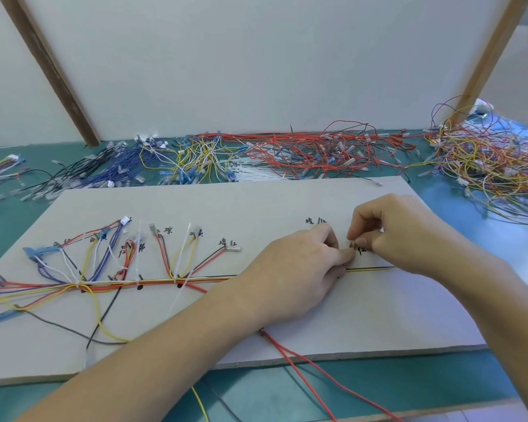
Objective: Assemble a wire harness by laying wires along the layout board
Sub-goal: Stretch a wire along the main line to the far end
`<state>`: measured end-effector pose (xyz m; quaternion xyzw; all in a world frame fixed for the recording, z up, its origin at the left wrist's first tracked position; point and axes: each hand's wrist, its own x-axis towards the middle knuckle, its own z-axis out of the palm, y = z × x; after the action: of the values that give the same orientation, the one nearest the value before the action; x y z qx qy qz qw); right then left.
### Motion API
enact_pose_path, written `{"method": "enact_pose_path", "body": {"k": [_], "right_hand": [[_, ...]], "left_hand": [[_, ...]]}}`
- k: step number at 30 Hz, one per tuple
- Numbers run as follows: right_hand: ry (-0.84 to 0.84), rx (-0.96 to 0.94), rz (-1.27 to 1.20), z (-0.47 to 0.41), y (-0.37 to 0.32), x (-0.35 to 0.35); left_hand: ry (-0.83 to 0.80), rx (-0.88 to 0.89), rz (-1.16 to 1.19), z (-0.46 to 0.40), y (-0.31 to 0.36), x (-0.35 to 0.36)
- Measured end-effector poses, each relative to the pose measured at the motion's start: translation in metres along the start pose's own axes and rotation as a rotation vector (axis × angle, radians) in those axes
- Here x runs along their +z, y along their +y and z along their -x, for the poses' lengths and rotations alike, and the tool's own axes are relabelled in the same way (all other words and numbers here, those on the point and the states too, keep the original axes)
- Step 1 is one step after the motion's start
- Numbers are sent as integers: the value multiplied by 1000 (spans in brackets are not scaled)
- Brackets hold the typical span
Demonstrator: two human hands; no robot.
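A grey layout board (256, 208) with handwritten labels lies on the green table. A bundled harness trunk (153, 282) of red, yellow, blue and black wires runs along it, with branches fanning up to small connectors. My left hand (296, 269) presses down on the trunk right of centre, its fingertips pinched at a small red wire end (351, 245). My right hand (400, 233) meets it from the right, thumb and forefinger pinched on the same wire end. A thin yellow and black pair (372, 268) continues right beneath my right hand.
Heaps of loose wires lie behind the board: dark blue (116, 166), yellow (195, 156), red (320, 150), and a mixed orange-yellow pile (485, 166) at right. Loose red wires (302, 370) hang off the board's front edge. A white panel with wooden struts stands behind.
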<state>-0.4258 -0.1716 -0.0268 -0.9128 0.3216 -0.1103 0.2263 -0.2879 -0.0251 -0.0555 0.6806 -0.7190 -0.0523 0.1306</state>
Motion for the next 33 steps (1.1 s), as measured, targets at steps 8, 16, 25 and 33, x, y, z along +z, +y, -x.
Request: {"method": "enact_pose_path", "body": {"k": [8,16,25,33], "right_hand": [[-51,6,-72,-2,2,-3],[-42,-18,-77,3,4,-5],[53,-14,-47,4,8,5],[67,-2,-48,8,6,6]], "left_hand": [[9,-3,-23,-1,0,2],[7,-3,-27,-1,-1,3],[0,-13,-26,-1,-1,3],[-14,-8,-34,-2,-1,2]]}}
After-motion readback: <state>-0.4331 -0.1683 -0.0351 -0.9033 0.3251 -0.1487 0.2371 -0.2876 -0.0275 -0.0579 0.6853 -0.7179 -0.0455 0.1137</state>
